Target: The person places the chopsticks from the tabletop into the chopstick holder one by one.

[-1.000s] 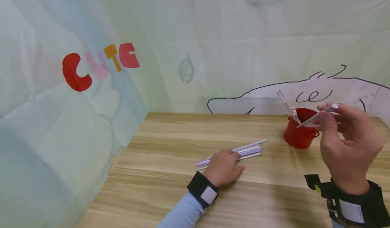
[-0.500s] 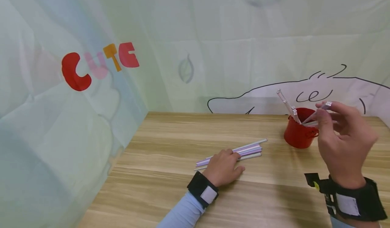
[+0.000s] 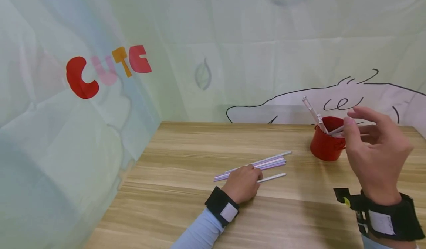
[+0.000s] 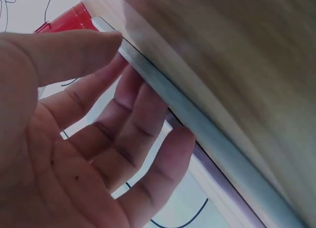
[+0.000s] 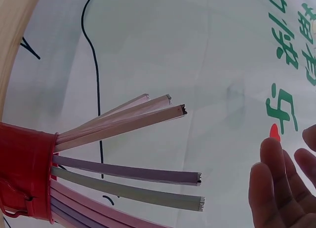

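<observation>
My left hand [image 3: 242, 185] lies low over the table at a bundle of long, thin pastel sticks [image 3: 271, 163]. Its curled fingers and thumb pinch one pale stick [image 3: 273, 177], which lies apart from the bundle on the near side; the left wrist view has the thumb tip and fingertips along this pale stick [image 4: 173, 97]. My right hand [image 3: 379, 145] hovers beside the red bucket [image 3: 326, 147], fingers loosely bent and holding nothing. Pink, purple and green sticks [image 5: 128, 171] lean out of the bucket in the right wrist view, apart from the fingers.
The wood-grain table [image 3: 186, 149] meets a pale printed cloth [image 3: 199, 27] at the back and left. Red, pink and orange letters mark the cloth on the left. Both wrists wear black straps.
My right hand has let go of a purple stick, which now leans in the bucket. My left fingers have curled and drawn one pale stick toward me, away from the bundle.
</observation>
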Available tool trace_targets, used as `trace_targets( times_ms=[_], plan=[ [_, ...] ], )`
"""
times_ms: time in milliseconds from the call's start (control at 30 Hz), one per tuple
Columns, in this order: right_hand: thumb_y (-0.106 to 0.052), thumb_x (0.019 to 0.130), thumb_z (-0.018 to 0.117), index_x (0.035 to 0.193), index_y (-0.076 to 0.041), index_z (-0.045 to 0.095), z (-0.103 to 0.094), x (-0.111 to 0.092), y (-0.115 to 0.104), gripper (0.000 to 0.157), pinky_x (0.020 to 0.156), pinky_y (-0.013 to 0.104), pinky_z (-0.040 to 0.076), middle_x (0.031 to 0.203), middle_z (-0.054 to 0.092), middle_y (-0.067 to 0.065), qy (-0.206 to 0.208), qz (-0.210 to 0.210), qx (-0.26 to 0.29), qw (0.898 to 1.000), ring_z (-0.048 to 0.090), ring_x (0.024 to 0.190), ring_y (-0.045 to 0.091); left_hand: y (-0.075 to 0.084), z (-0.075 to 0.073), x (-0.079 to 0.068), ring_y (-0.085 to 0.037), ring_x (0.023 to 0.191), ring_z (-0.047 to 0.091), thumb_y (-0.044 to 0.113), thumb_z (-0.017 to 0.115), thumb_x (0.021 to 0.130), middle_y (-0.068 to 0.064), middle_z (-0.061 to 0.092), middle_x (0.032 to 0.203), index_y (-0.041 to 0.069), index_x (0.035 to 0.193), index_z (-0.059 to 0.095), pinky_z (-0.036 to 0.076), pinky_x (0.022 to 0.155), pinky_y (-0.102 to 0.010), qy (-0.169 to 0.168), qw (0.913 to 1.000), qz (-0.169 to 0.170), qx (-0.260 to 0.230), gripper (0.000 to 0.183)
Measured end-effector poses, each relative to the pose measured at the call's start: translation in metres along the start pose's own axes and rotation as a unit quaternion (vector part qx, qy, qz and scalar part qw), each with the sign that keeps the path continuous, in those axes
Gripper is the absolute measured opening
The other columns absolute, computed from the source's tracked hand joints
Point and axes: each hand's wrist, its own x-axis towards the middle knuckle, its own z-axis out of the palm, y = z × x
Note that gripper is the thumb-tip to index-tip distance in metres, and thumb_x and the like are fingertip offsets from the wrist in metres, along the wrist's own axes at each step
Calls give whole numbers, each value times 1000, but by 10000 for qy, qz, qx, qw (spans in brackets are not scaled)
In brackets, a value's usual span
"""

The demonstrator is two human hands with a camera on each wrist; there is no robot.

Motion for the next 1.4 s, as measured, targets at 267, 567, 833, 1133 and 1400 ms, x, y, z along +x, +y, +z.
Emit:
trace_targets(
  times_ms=[267, 567, 833, 1133, 1400],
  plan=[
    [-22, 88, 61, 116, -16, 65, -1, 0, -2, 29, 73, 6, 39, 109, 66, 7, -105, -332, 107, 9993, 49, 80, -15, -1, 1, 0, -6, 66, 50, 9, 63, 77, 8, 57, 74, 20, 85, 65, 41, 48, -23, -8, 10000, 58, -42, 14],
    [-17, 85, 65, 112, -18, 67, 3, -3, -2, 27, 72, 7, 40, 104, 68, 7, -161, -247, 358, 9989, 53, 80, -8, 0, 1, 0, -7, 67, 48, 8, 65, 76, 7, 53, 77, 19, 88, 62, 41, 52, -22, -162, 9996, 222, -26, 17],
    [-16, 85, 65, 110, -14, 68, 5, -4, -4, 26, 71, 6, 40, 102, 68, 8, -291, -347, 348, 9984, 53, 79, -4, 2, 2, 1, -7, 76, 52, 4, 67, 73, 8, 58, 83, 18, 96, 62, 45, 60, -22, -170, 9991, 279, -257, 27],
    [-13, 82, 67, 105, -9, 69, 7, -2, -6, 24, 70, 6, 40, 98, 69, 10, -339, -497, 478, 9970, 54, 78, -4, 4, 0, 3, -9, 87, 51, 6, 59, 82, 4, 58, 95, 16, 113, 62, 46, 73, -21, 48, 9968, 738, -289, 33],
    [-9, 80, 68, 102, -6, 70, 8, -2, -7, 23, 67, 6, 41, 93, 69, 11, -458, -731, 607, 9944, 55, 76, -2, 7, -4, 7, -3, 78, 44, 11, 54, 90, 8, 52, 91, 16, 109, 61, 41, 68, -17, 523, 9881, 1102, -938, 20]
  ],
)
